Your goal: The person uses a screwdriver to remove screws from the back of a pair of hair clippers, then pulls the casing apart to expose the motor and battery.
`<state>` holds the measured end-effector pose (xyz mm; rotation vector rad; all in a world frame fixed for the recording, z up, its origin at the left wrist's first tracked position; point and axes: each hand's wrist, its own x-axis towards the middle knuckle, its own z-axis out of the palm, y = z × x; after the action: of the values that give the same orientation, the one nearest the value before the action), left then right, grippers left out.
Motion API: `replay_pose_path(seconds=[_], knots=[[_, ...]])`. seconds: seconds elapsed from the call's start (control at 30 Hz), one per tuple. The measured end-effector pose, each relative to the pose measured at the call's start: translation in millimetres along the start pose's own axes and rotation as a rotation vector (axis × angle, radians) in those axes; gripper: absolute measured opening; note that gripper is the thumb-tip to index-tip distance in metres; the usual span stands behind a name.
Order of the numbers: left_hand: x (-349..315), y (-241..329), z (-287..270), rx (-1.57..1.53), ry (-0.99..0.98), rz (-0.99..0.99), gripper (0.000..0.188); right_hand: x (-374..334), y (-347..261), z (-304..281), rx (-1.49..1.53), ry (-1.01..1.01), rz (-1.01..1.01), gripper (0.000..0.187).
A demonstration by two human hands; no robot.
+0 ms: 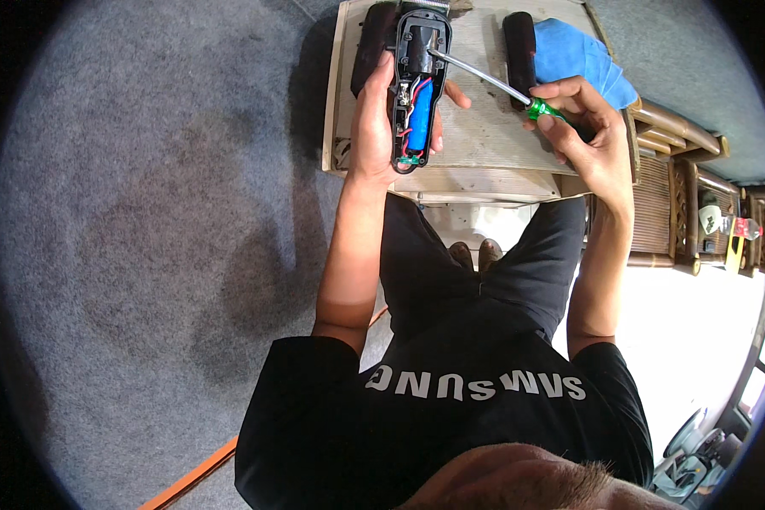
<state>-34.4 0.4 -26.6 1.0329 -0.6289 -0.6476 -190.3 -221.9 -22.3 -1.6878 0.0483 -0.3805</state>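
My left hand (374, 127) is wrapped round an opened hair clipper (406, 100), held upright above the table with its metal blade at the far end. Inside its black housing show a blue cylindrical battery (420, 116), red wires and a dark motor at the upper part. In my right hand (591, 136) is a screwdriver (489, 76), gripped by its green handle between thumb and fingers. The screwdriver's shaft slants up to the left, and its tip meets the clipper beside the motor. Whether the tip sits on a screw is too small to tell.
Beneath my hands is a light wooden table (476, 140). A black elongated piece (518, 55) lies near a folded blue cloth (574, 59) at the right. Another dark object (372, 55) lies behind the clipper. A bamboo bench (654, 204) stands to the right.
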Motion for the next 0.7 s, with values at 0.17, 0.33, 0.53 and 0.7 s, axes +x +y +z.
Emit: replay_pose_path(seconds=[0.17,0.33,0.53,0.7], knots=[[0.8,-1.6,-2.3,-0.061,0.0,0.009,0.067,0.4,-1.3,0.4,-0.005,-0.003,0.005,0.03],[1.1,-3.1,-3.1,-0.057,-0.001,0.016,0.066,0.4,1.1,0.7,-0.028,0.019,-0.015,0.029],[2.0,-4.8,-4.9,-0.057,-0.014,0.021,0.067,0.1,-0.6,0.5,-0.048,0.019,-0.006,0.029],[1.4,-4.0,-4.6,-0.047,-0.011,0.013,0.068,0.3,-0.8,0.2,-0.064,0.023,-0.005,0.03]])
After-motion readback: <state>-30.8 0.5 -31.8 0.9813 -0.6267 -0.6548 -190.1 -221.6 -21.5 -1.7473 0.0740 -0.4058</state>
